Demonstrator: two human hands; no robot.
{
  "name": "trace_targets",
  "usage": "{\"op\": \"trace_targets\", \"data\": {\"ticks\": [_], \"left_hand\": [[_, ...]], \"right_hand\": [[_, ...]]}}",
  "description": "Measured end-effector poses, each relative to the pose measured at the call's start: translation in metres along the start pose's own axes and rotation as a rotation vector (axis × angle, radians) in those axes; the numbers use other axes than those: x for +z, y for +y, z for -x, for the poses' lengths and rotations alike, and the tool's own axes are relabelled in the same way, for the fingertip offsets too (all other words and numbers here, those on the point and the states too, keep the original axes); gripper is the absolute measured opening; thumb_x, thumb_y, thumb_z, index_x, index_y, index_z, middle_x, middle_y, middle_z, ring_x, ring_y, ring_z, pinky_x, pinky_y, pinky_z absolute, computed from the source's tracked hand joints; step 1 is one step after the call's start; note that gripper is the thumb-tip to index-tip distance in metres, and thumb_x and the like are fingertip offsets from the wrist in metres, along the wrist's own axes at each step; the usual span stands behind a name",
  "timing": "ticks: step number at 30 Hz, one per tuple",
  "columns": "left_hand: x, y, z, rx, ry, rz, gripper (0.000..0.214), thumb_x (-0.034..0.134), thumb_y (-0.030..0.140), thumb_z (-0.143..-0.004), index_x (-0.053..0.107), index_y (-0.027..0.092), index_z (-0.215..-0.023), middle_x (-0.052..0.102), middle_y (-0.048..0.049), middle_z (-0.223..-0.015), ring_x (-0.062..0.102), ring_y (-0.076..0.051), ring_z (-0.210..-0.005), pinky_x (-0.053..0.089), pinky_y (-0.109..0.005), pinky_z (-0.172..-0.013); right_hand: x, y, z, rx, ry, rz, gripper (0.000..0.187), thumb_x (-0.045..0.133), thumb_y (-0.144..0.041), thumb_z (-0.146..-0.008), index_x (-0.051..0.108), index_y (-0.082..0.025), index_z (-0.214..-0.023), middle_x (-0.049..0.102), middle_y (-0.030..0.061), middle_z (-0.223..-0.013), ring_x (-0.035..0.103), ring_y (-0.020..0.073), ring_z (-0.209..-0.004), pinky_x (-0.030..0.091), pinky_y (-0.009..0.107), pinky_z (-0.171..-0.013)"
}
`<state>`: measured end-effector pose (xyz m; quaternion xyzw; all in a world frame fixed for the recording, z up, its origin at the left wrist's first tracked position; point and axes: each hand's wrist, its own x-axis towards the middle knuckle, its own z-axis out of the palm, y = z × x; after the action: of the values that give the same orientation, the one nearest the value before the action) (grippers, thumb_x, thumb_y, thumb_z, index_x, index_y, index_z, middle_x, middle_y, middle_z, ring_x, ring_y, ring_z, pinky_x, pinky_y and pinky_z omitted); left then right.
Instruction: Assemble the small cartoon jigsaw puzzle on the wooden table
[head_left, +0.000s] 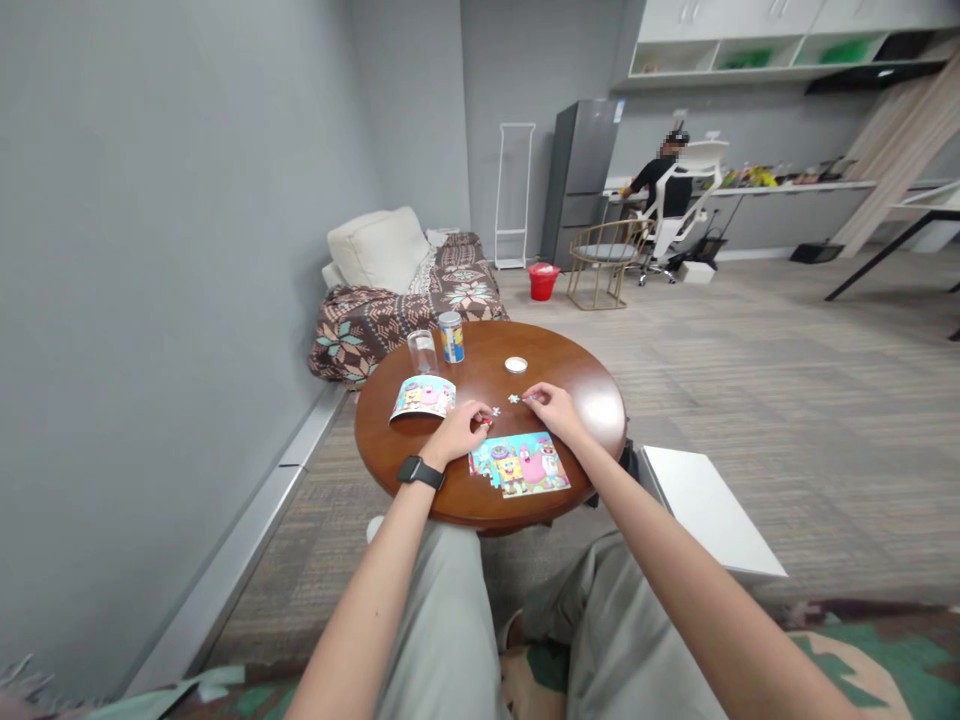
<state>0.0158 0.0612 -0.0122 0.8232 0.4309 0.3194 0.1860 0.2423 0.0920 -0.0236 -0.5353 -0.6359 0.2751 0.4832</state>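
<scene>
On the round wooden table lies a jigsaw puzzle (531,468) with a cartoon picture, its lower left edge ragged. My left hand (459,432), with a black watch on the wrist, pinches a small reddish puzzle piece (487,422) just above the puzzle's upper left corner. Beyond the puzzle's top edge, the fingertips of my right hand (553,408) are closed on another small piece (529,399), partly hidden by the fingers. Between the hands lie loose puzzle pieces (514,398). A curved sheet with the same cartoon picture (422,397) stands left of my left hand.
A clear glass (422,353) and a printed can (452,338) stand at the table's back left. A round lid (516,365) lies near the back. Right of the table is a white box (709,505). A person (661,180) sits across the room.
</scene>
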Motion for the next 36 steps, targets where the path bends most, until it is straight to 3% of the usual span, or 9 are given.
{"op": "trace_targets", "data": {"ticks": [10,15,21,28,36], "left_hand": [[0.001,-0.0032,0.0026,-0.002,-0.008,0.013,0.029,0.051,0.002,-0.078,0.062,0.018,-0.098,0.061,-0.0044,-0.091,0.061,-0.017,-0.082,0.052,-0.032,-0.078],[0.0013,-0.004,0.0021,0.005,-0.009,-0.005,0.03,0.052,0.004,-0.078,0.063,0.019,-0.101,0.062,-0.0052,-0.096,0.061,-0.018,-0.084,0.053,-0.033,-0.08],[0.001,-0.0007,0.0007,-0.049,0.008,0.017,0.016,0.058,0.013,-0.081,0.064,0.019,-0.095,0.061,-0.0036,-0.088,0.061,-0.018,-0.082,0.053,-0.032,-0.079],[-0.0002,-0.0006,0.0026,-0.013,-0.023,0.029,0.021,0.059,0.01,-0.081,0.062,0.02,-0.099,0.061,-0.0037,-0.095,0.061,-0.018,-0.086,0.052,-0.033,-0.084],[-0.0008,-0.0004,0.0027,-0.019,-0.03,0.055,0.025,0.058,0.009,-0.08,0.062,0.019,-0.103,0.057,-0.0043,-0.1,0.06,-0.017,-0.085,0.052,-0.033,-0.085]], "right_hand": [[0.003,-0.004,0.0041,-0.013,-0.046,0.005,0.005,0.059,-0.028,-0.071,0.059,-0.023,-0.07,0.061,-0.0012,-0.06,0.057,0.0166,-0.058,0.046,0.028,-0.059],[0.0034,-0.0034,0.0035,-0.019,-0.037,0.017,0.002,0.059,-0.023,-0.071,0.061,-0.022,-0.07,0.061,-0.0011,-0.061,0.055,0.0159,-0.057,0.046,0.028,-0.058],[0.004,-0.0013,0.0035,0.003,-0.118,0.001,0.015,0.055,-0.024,-0.074,0.069,-0.021,-0.077,0.064,-0.0008,-0.061,0.058,0.0163,-0.057,0.046,0.028,-0.059],[0.0048,-0.0003,0.0045,0.002,-0.071,-0.068,0.002,0.056,-0.023,-0.071,0.057,-0.023,-0.072,0.066,-0.0007,-0.065,0.063,0.0175,-0.063,0.048,0.028,-0.064],[0.0028,-0.0005,0.0041,-0.014,-0.046,0.002,0.02,0.046,-0.009,-0.063,0.055,-0.024,-0.073,0.063,-0.0032,-0.061,0.059,0.0161,-0.058,0.046,0.027,-0.063]]}}
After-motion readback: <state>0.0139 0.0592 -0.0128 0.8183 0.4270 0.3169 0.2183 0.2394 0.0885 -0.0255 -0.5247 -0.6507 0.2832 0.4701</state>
